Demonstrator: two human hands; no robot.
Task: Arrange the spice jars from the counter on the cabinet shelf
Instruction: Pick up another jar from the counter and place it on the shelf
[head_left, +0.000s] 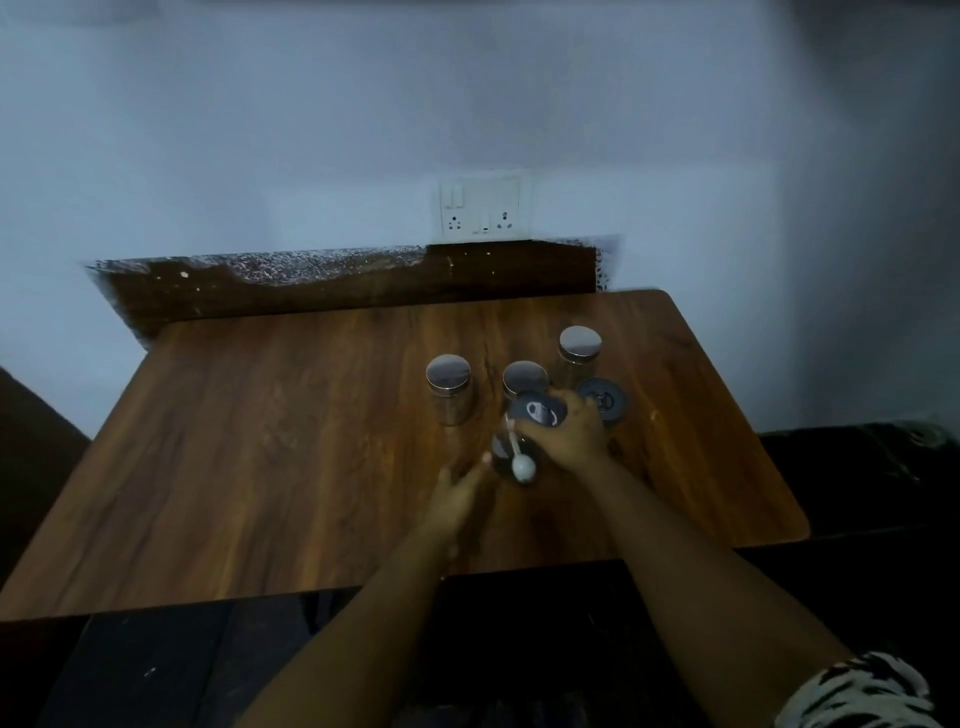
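On the wooden table (260, 441), toward its right edge, the jars stand close together — the leftmost steel-lidded jar (449, 389) apart. Your left hand (460, 496) is open, fingers beside the open jar (511, 457) with the white spoon (522, 465). Your right hand (569, 428) grips a dark lid (537, 410) above that jar — two more steel-lidded jars (525, 379) and a dark-lidded jar (602, 400) behind.

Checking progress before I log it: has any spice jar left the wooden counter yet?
No: the steel-lidded jars and dark-lidded jars all stand on the wooden counter, with both hands at the nearest one.
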